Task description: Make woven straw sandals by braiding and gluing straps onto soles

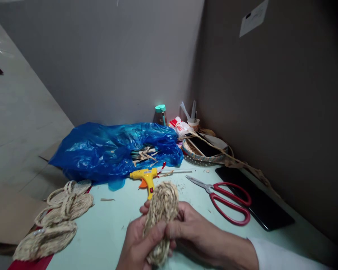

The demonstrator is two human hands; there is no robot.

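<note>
A coiled, braided straw sole [165, 197] stands tilted up at the table's front, its rounded end pointing away from me. My left hand [139, 240] grips it from the left, thumb pressed on its face and fingers behind. From the other side my right hand [190, 225] pinches its edge, the two thumbs almost meeting. Fingers behind the sole are partly hidden. Just beyond it lies a yellow glue gun [147, 175] with an orange trigger. Red-handled scissors [231, 197] rest to the right, partly over a black flat device [259, 202].
Several woven straw slippers [46, 240] lie along the left edge on something red. A blue plastic bag [92, 150] holding straw strips fills the back left. Behind are a woven basket [199, 158], a lidded jar [160, 115] and a cup [193, 123]. Partition walls close the back and right.
</note>
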